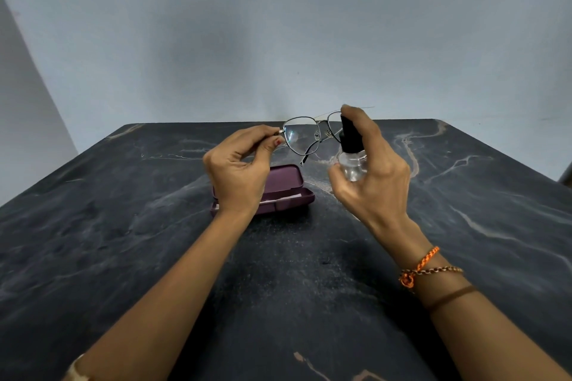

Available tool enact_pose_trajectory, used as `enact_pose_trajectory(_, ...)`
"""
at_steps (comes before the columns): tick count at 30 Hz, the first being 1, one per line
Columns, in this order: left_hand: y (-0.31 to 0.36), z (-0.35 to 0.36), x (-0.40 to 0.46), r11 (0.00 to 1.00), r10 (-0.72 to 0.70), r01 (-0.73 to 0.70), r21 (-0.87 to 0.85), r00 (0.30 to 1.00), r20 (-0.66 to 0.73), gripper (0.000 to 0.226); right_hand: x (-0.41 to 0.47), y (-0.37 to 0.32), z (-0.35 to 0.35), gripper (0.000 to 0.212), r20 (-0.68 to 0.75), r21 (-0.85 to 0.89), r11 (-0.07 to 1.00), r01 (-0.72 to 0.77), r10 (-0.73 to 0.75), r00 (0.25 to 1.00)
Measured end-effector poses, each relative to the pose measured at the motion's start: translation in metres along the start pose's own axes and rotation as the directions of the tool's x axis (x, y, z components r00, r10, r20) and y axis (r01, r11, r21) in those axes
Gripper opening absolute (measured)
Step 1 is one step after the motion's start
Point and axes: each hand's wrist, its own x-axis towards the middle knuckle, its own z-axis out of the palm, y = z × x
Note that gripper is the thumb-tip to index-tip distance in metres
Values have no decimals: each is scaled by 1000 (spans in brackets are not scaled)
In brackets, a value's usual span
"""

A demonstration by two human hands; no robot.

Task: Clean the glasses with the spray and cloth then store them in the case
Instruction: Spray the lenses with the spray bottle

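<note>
Plainly, the wire-framed glasses (305, 136) are held up above the far part of the dark marble table (123, 241), lenses roughly upright and facing the person; they are pinched at the frame's outer corner, by the hinge, between thumb and fingertips of the left hand (238, 164), whose other fingers are curled in. Just beside the frame's other side, a small clear spray bottle (353, 161) with a black pump top is gripped in the right hand (368, 170); the fingers are wrapped about its body and the forefinger is laid over the pump head, so that hand is closed on the bottle. Whether the nozzle is aimed squarely at a lens cannot be told, since the hand hides part of the frame.

The spraying step is judged to be in hand; wiping and storing are yet to be done. For a good result the nozzle should be turned toward the lens face and kept a little off it; a short press per lens should be enough; the pinch should be kept on the frame, never on the glass, so no smears are added.

Beneath the left hand, an open purple glasses case (288, 189) lies on the table; something pale is seen inside it, possibly the cloth, though this cannot be confirmed.
</note>
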Motion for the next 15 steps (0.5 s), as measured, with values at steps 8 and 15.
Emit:
enact_pose_trajectory(8, -1, 0, 0, 1000, 1, -1, 16, 1000, 9, 21, 0, -1, 0, 69, -18, 19, 1000, 13, -13, 1000)
enact_pose_trajectory(15, -1, -1, 1, 1000, 0, 0, 10, 1000, -4, 24, 0, 12, 1, 77, -55, -7, 989, -151, 150, 987)
